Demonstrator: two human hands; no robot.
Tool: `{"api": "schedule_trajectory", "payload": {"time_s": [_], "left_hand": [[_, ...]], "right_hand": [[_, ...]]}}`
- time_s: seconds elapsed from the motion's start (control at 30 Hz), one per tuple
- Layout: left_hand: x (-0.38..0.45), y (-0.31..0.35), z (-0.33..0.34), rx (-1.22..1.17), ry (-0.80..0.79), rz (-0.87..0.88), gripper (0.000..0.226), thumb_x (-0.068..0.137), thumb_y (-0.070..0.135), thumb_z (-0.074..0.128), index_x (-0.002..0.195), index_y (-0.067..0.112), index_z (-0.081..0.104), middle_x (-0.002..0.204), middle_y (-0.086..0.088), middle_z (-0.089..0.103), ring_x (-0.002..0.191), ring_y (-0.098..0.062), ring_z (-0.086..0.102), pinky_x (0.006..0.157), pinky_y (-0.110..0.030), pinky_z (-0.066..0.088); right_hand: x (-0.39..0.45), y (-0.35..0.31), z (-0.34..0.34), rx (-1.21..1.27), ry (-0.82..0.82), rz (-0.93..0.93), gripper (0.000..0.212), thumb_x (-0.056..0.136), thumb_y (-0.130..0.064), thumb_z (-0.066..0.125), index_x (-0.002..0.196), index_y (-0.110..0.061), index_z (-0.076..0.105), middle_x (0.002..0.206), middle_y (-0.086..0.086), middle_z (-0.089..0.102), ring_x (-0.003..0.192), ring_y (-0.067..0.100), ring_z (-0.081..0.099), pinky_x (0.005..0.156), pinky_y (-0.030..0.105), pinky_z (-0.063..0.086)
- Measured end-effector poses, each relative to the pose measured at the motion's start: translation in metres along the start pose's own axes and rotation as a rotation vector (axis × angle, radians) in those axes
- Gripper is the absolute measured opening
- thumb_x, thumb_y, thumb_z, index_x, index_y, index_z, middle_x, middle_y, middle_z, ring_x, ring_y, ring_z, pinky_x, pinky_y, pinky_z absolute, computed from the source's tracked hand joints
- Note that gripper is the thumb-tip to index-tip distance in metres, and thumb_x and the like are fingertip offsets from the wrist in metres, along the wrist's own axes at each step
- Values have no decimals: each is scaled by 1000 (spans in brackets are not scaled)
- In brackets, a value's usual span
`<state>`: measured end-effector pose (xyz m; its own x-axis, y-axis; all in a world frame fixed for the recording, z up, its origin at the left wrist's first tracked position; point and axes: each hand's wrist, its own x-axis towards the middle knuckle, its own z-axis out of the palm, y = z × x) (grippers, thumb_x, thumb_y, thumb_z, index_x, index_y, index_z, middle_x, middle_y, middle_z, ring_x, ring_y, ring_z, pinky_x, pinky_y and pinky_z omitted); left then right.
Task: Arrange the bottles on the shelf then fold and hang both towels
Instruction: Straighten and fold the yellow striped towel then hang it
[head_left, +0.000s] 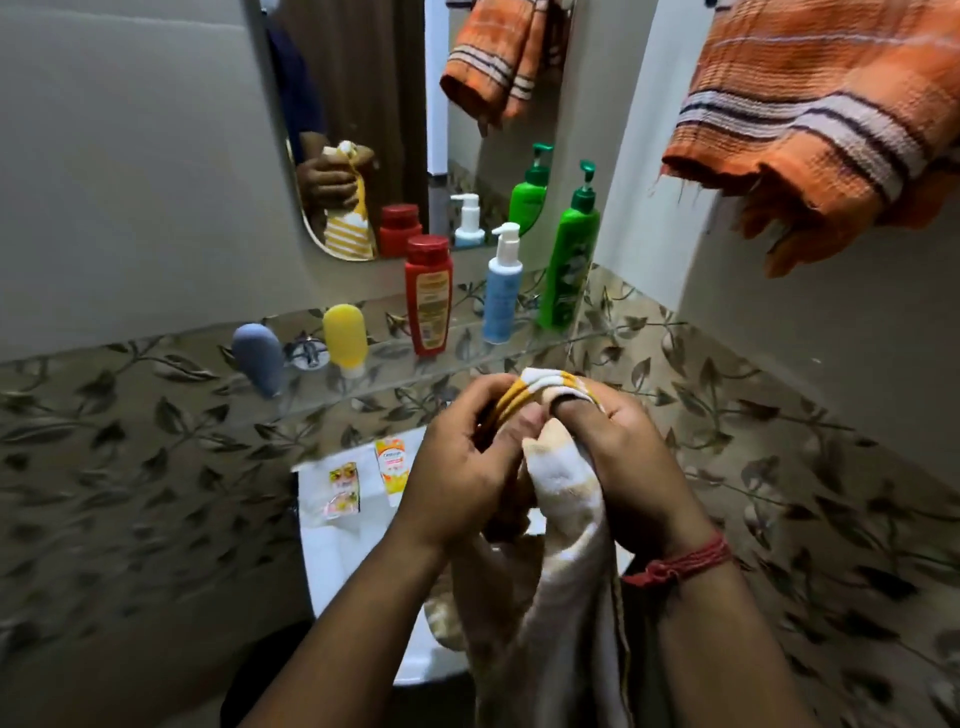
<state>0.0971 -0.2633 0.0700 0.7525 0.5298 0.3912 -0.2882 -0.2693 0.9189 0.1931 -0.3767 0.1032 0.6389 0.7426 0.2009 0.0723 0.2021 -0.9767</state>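
While gripped two-handed, yellow-striped towel (563, 483).

Both forearms reach up from the bottom edge toward twelve o'clock and meet at the middle. The left hand (462, 467), coming in from seven o'clock, has its fingers curled and its thumb pressed inward toward the right hand, gripping the bunched towel (561, 499). The right hand (623, 457), coming in from five o'clock with a red thread band (680, 564) round its wrist, curls its fingers over the towel's top edge, knuckles up, just beside the left hand.
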Motion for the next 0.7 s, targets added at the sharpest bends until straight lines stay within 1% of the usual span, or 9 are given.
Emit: {"api": "schedule_trajectory", "payload": {"time_s": [0.07,0.13,0.2,0.27,0.37,0.5,0.6,0.67,0.7], "left_hand": [[3,4,-6,67,51,-7,16,94,40,63,103,29,70,95,3,75,90,-14,71,80,-36,58],[7,10,-14,160,65,2,21,91,47,62,97,29,72,87,4,75,83,-15,70,75,-40,57],[11,18,-23,243,20,-25,32,88,51,59,97,24,74,86,0,74,83,-21,69,73,-43,55],[11,26,-25,288,-22,-73,34,89,48,60,99,20,75,88,-5,74,87,-26,68,76,-46,54],[6,39,-13,280,51,-89,30,94,34,58,97,10,76,89,-13,72,85,-28,66,75,-47,54],[4,53,20,306,181,-98,29,94,31,56,86,7,70,75,0,63,73,-13,57,68,-36,48],[-1,59,41,294,298,-100,26,92,31,57,84,10,70,74,-5,63,74,-13,58,69,-32,49],[-7,65,49,273,372,-101,19,89,30,59,78,18,69,70,3,63,71,-9,58,65,-24,48],[-10,68,51,270,392,-105,17,88,29,60,76,20,68,69,6,62,70,-7,56,63,-21,47]], "right_hand": [[7,-2,-3,-87,-61,20,21,95,-7,57,100,-15,76,98,3,78,88,9,72,71,18,55],[13,-2,-12,-213,-123,7,11,94,-16,63,97,-14,73,89,7,76,79,9,68,67,21,54],[21,0,-24,-275,-215,7,7,95,-19,65,95,-15,70,80,1,71,74,6,63,65,20,51],[28,2,-33,-257,-330,31,7,93,-22,67,97,-17,70,85,-3,71,78,6,64,69,23,53],[36,2,-44,-195,-491,15,19,87,-35,68,101,-22,71,95,-1,73,88,9,67,75,27,55],[41,-1,-63,-62,-721,2,30,85,-31,70,114,-24,69,110,0,73,106,16,69,84,30,55],[43,-1,-79,36,-898,12,54,81,-32,76,130,-17,60,126,7,68,120,26,63,92,35,52],[42,-1,-86,166,-1028,53,70,78,-32,79,139,-10,52,134,12,61,126,30,57,97,37,49],[40,-1,-87,243,-1086,85,74,75,-25,77,141,-6,48,137,15,58,128,33,54,101,40,47]]}}
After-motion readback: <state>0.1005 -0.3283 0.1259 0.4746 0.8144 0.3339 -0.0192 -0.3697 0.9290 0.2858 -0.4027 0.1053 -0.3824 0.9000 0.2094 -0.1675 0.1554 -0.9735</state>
